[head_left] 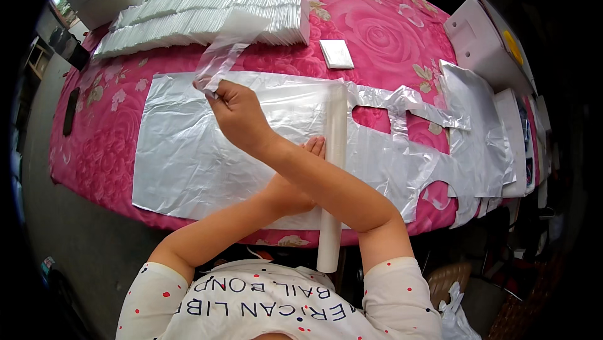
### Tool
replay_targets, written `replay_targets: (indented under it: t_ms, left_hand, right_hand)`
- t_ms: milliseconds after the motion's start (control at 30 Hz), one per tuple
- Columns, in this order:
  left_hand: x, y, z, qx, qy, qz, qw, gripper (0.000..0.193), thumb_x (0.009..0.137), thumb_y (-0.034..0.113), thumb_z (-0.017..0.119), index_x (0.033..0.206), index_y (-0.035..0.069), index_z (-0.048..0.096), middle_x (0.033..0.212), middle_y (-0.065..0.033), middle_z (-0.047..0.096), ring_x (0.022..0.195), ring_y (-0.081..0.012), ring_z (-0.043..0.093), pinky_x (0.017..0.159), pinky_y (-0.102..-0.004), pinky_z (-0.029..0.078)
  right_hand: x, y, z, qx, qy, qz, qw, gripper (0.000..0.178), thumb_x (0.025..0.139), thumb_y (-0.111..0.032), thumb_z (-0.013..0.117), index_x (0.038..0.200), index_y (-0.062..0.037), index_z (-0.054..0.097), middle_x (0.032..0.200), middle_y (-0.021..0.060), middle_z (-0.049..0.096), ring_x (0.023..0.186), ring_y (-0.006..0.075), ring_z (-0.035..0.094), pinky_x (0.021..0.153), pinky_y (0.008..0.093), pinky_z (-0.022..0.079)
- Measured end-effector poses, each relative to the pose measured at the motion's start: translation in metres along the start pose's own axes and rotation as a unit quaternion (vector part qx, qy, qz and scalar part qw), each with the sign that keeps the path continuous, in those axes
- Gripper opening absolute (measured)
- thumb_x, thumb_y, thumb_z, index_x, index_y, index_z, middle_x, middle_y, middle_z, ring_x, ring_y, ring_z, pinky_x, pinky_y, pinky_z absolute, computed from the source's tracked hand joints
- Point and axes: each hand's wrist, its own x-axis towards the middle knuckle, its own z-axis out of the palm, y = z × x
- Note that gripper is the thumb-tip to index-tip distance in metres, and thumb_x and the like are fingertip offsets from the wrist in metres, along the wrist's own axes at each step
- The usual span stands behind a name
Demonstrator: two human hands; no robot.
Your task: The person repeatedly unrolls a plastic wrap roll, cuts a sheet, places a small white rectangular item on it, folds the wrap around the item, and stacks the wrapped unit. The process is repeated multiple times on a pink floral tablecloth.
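My right hand [237, 116] reaches across to the left, over my left arm. Its fingers are closed in a pinch on a translucent plastic strip [227, 48] that stands up toward the folded stack. Flat on a shiny white plastic sheet [179, 151] lies my left hand [292, 192], fingers stretched out beside a long whitish roll [337, 123]. My right forearm hides part of that hand. The roll lies lengthwise across the plastic, its near end sticking out past the table edge. Right of it spread plastic bags [377, 173] with cut-out handle openings.
Rows of folded white plastic packets [213, 10] stand at the back left, and one small folded packet [336, 54] lies apart. White foam boxes [487, 42] sit at the right. A dark bar [71, 111] lies on the pink floral tablecloth [103, 145], near a dark cup-like container [69, 48].
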Motion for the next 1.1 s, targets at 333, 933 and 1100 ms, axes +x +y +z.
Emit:
replay_targets:
  t_ms: [333,933,1100]
  left_hand:
    - [0.0,-0.005,0.021,0.014,0.046,-0.004,0.999,0.057,0.087,0.022,0.037,0.134,-0.01,0.031,0.143,-0.0262,0.025,0.136,-0.0359,0.023,0.11,-0.0445,0.021]
    - [0.092,-0.055,-0.029,-0.85,0.097,-0.371,0.361,0.058,0.096,0.035,0.03,0.128,-0.013,0.031,0.13,-0.023,0.039,0.125,-0.0301,0.039,0.106,-0.0384,0.032]
    - [0.068,-0.053,-0.057,-0.784,0.124,-0.372,0.482,0.056,0.096,0.039,0.03,0.126,-0.008,0.037,0.126,-0.0213,0.046,0.119,-0.0276,0.047,0.101,-0.0367,0.038]
  right_hand:
    - [-0.04,0.028,0.053,-0.21,-0.248,0.002,0.946,0.048,0.081,-0.01,0.06,0.126,0.0014,0.047,0.13,0.02,0.047,0.128,0.0358,0.036,0.105,0.0419,0.031]
    - [-0.197,-0.033,-0.172,-0.435,-0.054,-0.031,0.899,0.044,0.083,-0.021,0.06,0.122,-0.0021,0.053,0.129,0.015,0.05,0.121,0.0335,0.046,0.099,0.0412,0.038]
    - [-0.184,-0.033,-0.162,-0.465,-0.138,-0.027,0.874,0.053,0.086,-0.037,0.053,0.127,-0.0033,0.05,0.136,0.0138,0.044,0.131,0.032,0.033,0.107,0.0441,0.025]
